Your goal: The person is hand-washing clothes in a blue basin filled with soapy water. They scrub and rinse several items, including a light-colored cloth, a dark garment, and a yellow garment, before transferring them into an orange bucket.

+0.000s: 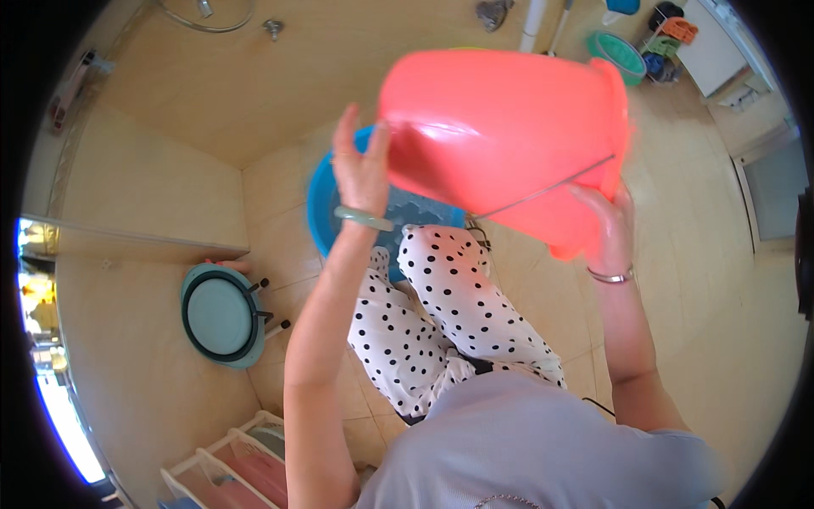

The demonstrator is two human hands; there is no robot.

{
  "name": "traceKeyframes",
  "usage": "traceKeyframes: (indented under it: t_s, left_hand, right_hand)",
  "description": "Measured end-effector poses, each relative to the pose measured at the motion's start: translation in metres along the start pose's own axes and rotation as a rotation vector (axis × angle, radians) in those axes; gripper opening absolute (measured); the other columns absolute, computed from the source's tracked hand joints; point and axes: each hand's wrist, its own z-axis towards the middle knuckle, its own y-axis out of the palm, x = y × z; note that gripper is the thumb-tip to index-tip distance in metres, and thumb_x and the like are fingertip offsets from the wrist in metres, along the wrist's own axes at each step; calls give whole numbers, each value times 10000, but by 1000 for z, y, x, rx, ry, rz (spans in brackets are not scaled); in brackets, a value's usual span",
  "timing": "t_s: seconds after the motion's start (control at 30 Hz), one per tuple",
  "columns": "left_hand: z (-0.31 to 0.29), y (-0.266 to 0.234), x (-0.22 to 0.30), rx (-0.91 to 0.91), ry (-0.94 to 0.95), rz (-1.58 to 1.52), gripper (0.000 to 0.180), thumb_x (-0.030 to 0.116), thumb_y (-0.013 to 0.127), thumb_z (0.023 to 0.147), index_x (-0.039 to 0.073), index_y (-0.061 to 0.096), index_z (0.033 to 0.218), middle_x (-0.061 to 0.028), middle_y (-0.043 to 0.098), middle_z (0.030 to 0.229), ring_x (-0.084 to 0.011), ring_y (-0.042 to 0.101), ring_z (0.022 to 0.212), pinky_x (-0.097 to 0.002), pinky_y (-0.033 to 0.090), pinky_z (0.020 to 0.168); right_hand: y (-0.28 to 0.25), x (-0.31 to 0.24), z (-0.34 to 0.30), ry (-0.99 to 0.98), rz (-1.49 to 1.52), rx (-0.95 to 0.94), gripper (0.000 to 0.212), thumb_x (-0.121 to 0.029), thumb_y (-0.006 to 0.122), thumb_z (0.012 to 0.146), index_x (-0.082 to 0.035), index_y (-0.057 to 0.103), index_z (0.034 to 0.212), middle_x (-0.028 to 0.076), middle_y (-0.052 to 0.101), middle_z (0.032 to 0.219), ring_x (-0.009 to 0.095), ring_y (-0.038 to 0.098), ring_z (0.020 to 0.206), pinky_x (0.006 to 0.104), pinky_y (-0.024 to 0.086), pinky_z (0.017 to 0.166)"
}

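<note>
A pink plastic bucket (pixel 500 119) is held up on its side in front of me, its base to the left and its rim to the right. My left hand (pixel 362 174), fingers spread and a pale green bangle at the wrist, presses against the base. At the rim end my right hand (pixel 612 229) grips the bucket from below, with a silver bracelet on that wrist. The thin wire handle (pixel 551 187) lies along the bucket's side. Below, partly hidden by the bucket, a blue tub (pixel 320 204) with water stands on the floor before my knees.
A folding pale blue basin (pixel 219 311) leans by the left wall. At the lower left is a white rack (pixel 203 462) with pink things in it. Far right are a green basin (pixel 617 56) and a shoe rack with shoes (pixel 666 42). Tiled floor (pixel 280 216) surrounds the tub.
</note>
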Motion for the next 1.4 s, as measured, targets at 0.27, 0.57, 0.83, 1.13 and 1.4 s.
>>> traceKeyframes:
  t_s: [0.27,0.57,0.83,1.13,1.4]
  left_hand:
    - [53,-87,29,221,122,657,576,436,598,930,15,519,1315,-181,564,1291,-285,505,1238,-438,321,1072]
    - [79,-100,-63,161,261,1228,533,504,562,925,77,570,1245,-105,597,1254,-267,503,1233,-537,174,1104]
    - [101,-87,-49,150,479,1323,559,491,602,902,52,572,1248,-123,593,1280,-274,531,1210,-577,176,1097]
    - [97,-236,-51,563,154,563,631,526,459,977,44,464,1384,-149,477,1394,-291,445,1295,-378,293,1103]
    - [10,-313,-177,829,-383,-98,844,651,459,919,149,172,1533,-187,188,1563,-335,218,1434,-578,295,1068]
  right_hand:
    - [80,171,117,395,687,-429,122,-15,560,723,-13,590,842,67,626,915,184,597,895,339,488,833]
    - [131,379,130,832,924,-393,84,-32,547,698,-8,625,716,174,625,1154,333,598,1076,493,499,951]
    - [177,381,133,897,1122,-471,589,32,506,653,40,521,1242,185,569,1281,359,554,1165,487,456,1011]
    - [305,285,205,633,644,-795,230,-35,604,774,29,639,992,121,676,957,252,656,937,390,516,898]
    - [473,303,135,-435,-357,-1192,255,-257,647,891,-62,632,1054,159,687,826,285,666,773,387,527,737]
